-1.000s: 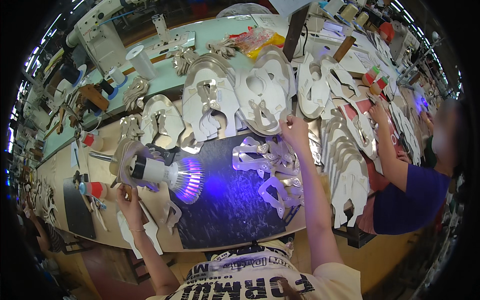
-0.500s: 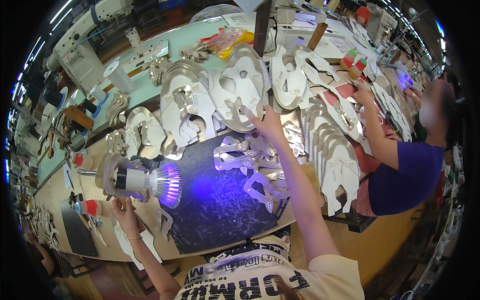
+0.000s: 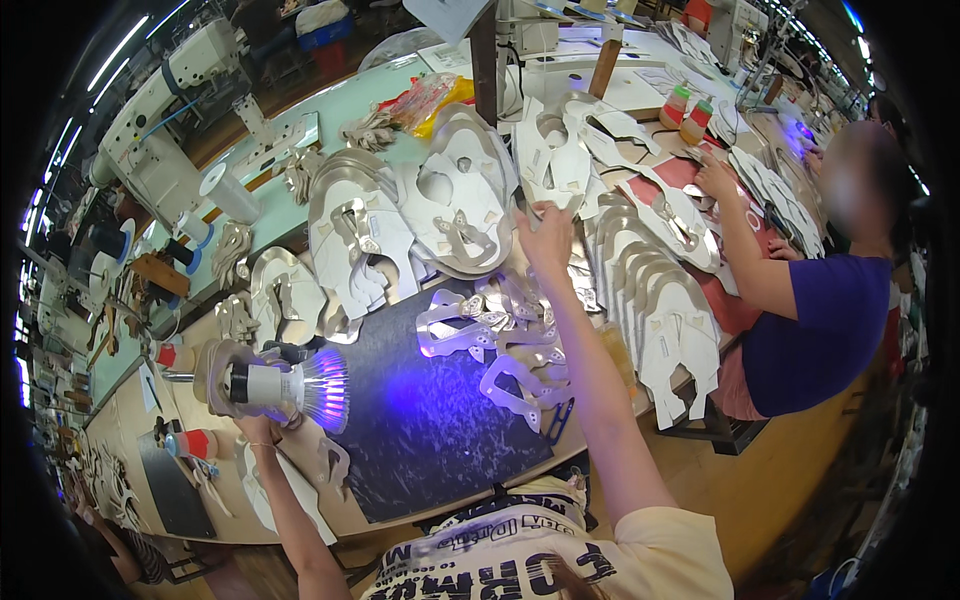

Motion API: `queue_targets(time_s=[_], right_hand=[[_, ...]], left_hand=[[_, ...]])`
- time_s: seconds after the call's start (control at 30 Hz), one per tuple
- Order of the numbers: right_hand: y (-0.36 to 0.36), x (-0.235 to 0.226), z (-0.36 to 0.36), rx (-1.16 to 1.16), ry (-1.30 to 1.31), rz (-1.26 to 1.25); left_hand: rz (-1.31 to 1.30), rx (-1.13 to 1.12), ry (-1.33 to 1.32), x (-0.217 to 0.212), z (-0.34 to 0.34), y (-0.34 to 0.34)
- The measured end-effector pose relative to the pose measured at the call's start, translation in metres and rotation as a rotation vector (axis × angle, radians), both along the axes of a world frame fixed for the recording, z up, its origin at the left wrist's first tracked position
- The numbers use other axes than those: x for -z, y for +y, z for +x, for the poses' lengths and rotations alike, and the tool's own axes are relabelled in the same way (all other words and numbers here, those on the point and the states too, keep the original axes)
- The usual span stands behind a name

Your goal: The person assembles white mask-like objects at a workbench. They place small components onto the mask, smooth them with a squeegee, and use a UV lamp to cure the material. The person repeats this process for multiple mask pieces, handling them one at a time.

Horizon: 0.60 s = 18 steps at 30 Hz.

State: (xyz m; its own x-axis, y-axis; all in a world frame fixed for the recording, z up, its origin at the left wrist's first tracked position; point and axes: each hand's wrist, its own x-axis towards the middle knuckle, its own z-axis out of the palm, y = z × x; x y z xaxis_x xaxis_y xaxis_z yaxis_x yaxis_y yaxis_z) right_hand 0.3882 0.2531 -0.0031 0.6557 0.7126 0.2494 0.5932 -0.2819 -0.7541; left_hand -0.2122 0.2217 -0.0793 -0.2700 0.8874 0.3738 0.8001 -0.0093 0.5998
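My left hand (image 3: 262, 428) grips a white lamp (image 3: 285, 386) that throws violet light over a dark mat (image 3: 440, 430) at the bench's near edge. My right hand (image 3: 547, 235) reaches far forward, fingers pinching the edge of a silver-white cut shoe piece (image 3: 470, 205) in the stacked rows. Loose silver shoe pieces (image 3: 500, 340) lie on the mat under my right forearm.
Rows of overlapped white and silver pieces (image 3: 650, 300) cover the bench. A co-worker in a purple shirt (image 3: 810, 330) works at the right, a hand on pieces there. Sewing machine (image 3: 160, 130), thread cones (image 3: 225, 190) and red-capped glue bottles (image 3: 190, 443) stand at left.
The view has shifted, so everything sits lower and nearer. My right hand has stretched further forward onto the stacked pieces. The lamp stays in my left hand over the mat.
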Motion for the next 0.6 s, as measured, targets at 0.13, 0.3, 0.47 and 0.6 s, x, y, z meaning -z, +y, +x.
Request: queue_targets(time_s=[0.13, 0.3, 0.47, 0.6], right_hand=[[-0.002, 0.001, 0.029, -0.026, -0.335, -0.138], [0.012, 0.01, 0.043, -0.161, -0.376, -0.28], [0.019, -0.016, 0.052, 0.003, -0.375, 0.167], [-0.017, -0.098, 0.073, -0.008, 0.031, 0.404]], left_hand=[[0.014, -0.063, 0.105, 0.002, -0.001, 0.004], [0.041, -0.122, 0.144, 0.006, -0.004, 0.0], [0.046, -0.102, 0.112, -0.031, 0.003, -0.023], [0.344, -0.231, 0.03, -0.081, 0.061, -0.094]])
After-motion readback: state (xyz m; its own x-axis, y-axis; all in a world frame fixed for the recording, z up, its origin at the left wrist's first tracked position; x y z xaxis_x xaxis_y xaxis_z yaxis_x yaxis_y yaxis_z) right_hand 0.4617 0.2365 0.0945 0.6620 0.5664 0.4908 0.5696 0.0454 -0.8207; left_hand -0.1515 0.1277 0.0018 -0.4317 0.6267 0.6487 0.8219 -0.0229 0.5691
